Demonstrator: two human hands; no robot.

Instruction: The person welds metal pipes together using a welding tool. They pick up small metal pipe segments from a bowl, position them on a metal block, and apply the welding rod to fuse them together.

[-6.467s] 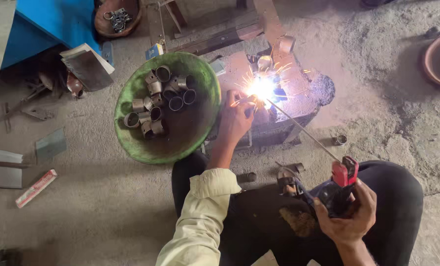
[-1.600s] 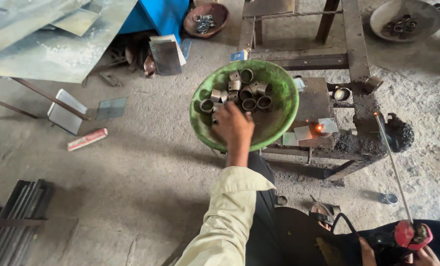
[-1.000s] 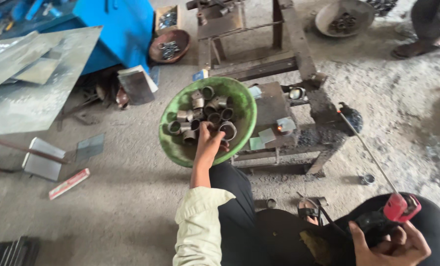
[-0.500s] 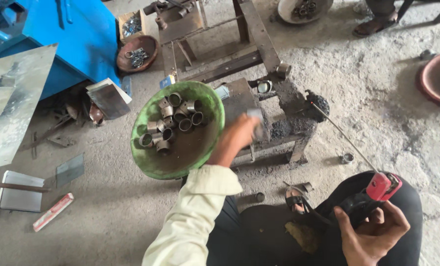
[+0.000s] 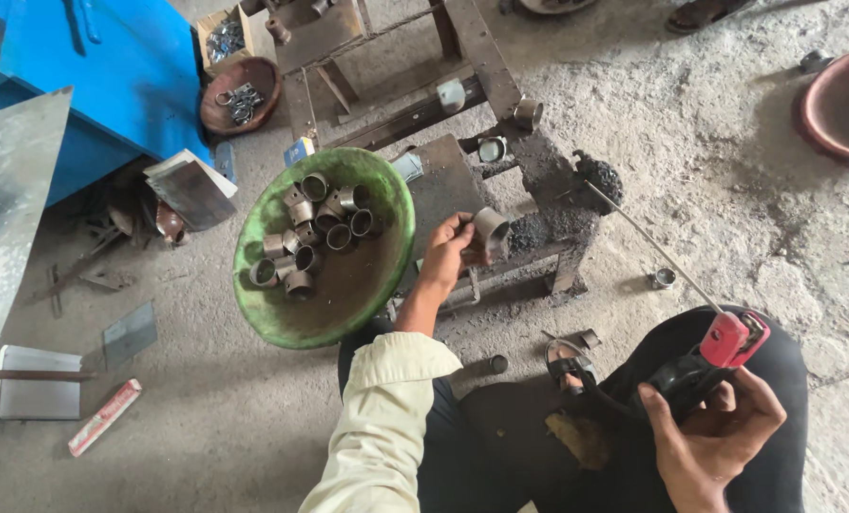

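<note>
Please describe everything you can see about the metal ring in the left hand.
The ring is a short, open tube of dull grey metal, thin-walled and hollow. The left hand pinches it by the side, its opening tilted up toward the camera. It hangs above the dark stand, right of the green bowl holding similar rings.

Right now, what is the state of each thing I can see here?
Left hand: closed on a short metal ring, above the steel stand.
Right hand: gripping the red electrode holder; its rod is unlit.
Green bowl: partly filled with metal rings.
Brown dish: holds small parts.
</note>
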